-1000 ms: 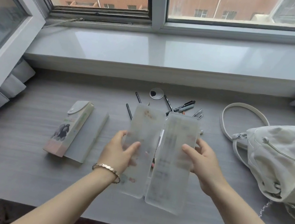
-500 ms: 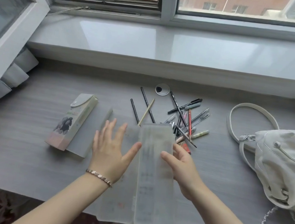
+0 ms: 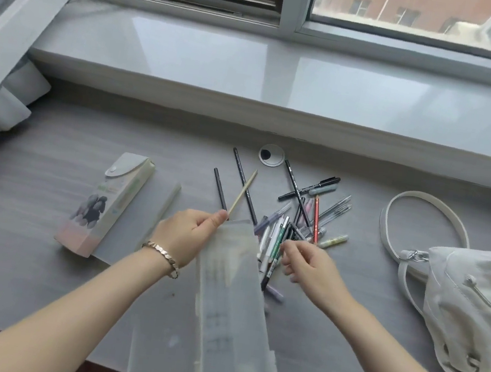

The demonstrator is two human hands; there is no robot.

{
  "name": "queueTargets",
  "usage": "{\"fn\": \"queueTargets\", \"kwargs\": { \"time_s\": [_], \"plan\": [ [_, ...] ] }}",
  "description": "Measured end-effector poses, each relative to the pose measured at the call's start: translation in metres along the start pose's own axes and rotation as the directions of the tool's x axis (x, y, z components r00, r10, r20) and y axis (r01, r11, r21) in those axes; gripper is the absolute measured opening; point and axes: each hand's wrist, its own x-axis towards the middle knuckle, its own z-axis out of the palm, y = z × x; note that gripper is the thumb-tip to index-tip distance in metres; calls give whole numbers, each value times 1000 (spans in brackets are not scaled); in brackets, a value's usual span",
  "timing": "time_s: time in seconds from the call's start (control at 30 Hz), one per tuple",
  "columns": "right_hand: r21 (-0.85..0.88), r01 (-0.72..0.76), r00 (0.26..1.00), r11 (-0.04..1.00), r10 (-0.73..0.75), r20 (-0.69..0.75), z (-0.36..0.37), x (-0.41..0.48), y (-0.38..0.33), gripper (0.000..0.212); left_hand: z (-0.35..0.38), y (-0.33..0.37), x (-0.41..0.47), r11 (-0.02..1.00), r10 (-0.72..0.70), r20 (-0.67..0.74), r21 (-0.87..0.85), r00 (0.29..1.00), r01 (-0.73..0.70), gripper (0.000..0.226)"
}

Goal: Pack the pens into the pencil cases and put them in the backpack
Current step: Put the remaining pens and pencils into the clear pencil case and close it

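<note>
A frosted translucent pencil case lies open on the grey desk, its long side running toward me. My left hand pinches the lower end of a tan wooden pencil just beyond the case's far left corner. My right hand hovers with bent fingers over the near edge of a loose pile of pens; blur hides whether it grips one. Two black pencils lie left of the pile. A white quilted backpack slumps at the right, strap looped on the desk.
A second pencil case, pale green and pink with a snap flap, lies at the left on a flat grey sleeve. A round cable grommet sits behind the pens. The raised window sill borders the desk's far side.
The translucent case went from held in the air to lying on the desk. My left hand left it and took the tan pencil; my right hand moved over the pen pile.
</note>
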Motion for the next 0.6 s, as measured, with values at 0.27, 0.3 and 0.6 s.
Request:
{"fn": "queueTargets", "kwargs": {
  "time_s": [0.27,0.3,0.6],
  "plan": [
    [-765,241,969,597,-194,154,12,66,-17,32,-18,-34,8,993,-61,-102,93,993,70,54],
    [-807,225,974,546,-149,171,18,69,-20,30,-19,-33,8,992,-51,-95,113,994,62,55],
    [-556,16,997,831,-55,-54,30,71,-25,6,-20,-51,4,979,-5,-98,204,995,25,63]
  ]
}}
